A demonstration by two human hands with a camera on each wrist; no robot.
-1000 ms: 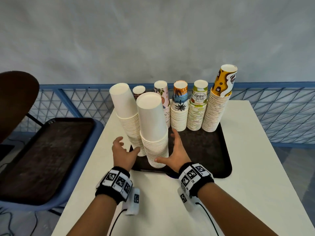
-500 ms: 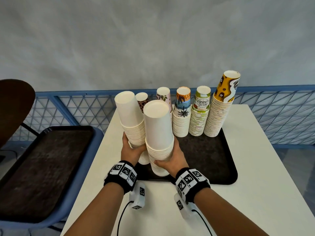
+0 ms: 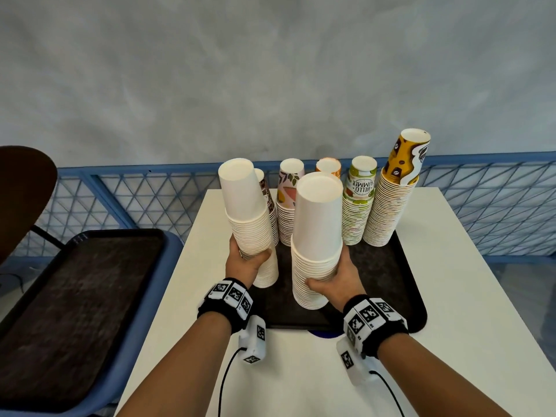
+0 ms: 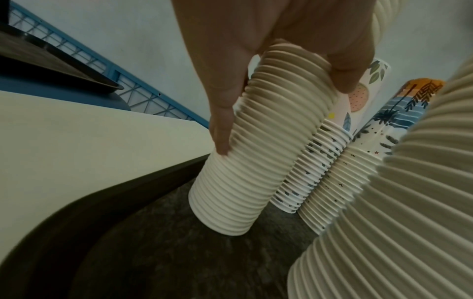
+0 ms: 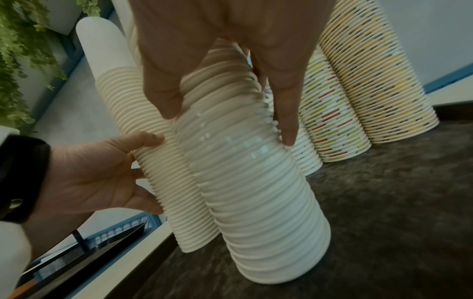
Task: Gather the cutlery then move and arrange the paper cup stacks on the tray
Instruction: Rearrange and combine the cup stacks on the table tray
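Observation:
Two tall white paper cup stacks stand tilted on the front left of the dark tray (image 3: 385,284). My left hand (image 3: 246,260) grips the left white stack (image 3: 249,218) at mid height, fingers and thumb wrapped round it (image 4: 243,161). My right hand (image 3: 334,275) grips the right white stack (image 3: 316,233) the same way (image 5: 256,182). Both bases sit at the tray surface; whether they touch it I cannot tell. Several patterned stacks line the tray's back edge, from a pink leaf one (image 3: 288,188) to a tall yellow one (image 3: 391,212).
The tray lies on a white table (image 3: 466,326). A second dark tray (image 3: 75,311) sits on a blue seat to the left, beside a brown chair back (image 3: 24,200). A blue lattice railing (image 3: 481,206) runs behind the table. The tray's front right is bare.
My hands were open beside the two white stacks; they have since closed round them. The right stack has shifted right, away from the left one.

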